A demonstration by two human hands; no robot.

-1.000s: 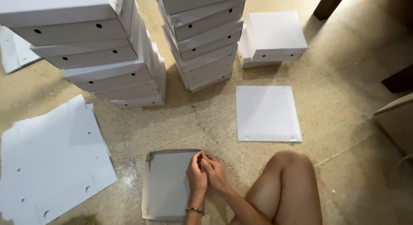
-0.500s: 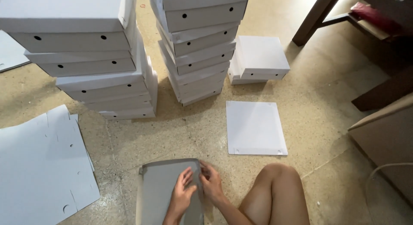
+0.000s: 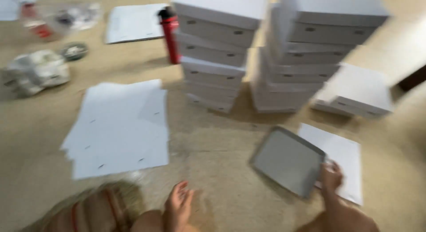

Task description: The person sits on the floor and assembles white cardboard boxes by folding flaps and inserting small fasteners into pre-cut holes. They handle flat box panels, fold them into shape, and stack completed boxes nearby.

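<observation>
Right hand [image 3: 332, 176] on grey tray [image 3: 288, 161]

A grey tray [image 3: 288, 160] is seen on a tan floor [image 3: 213, 143], beside a white flat sheet [image 3: 344, 154]. 2 stacks of white boxes [image 3: 217, 50] dotted with small dark holes are shown, and a red bottle [image 3: 170, 34] with a black cap.

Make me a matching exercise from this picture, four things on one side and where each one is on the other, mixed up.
Things:
1. grey tray with raised rim
2. red bottle with black cap
3. pile of flat white cardboard sheets
4. left hand

Places:
A. left of the white box stacks
B. held at its corner by the right hand
C. open over bare floor
D. spread on the floor, centre left

Pairs: 1-B, 2-A, 3-D, 4-C
</observation>
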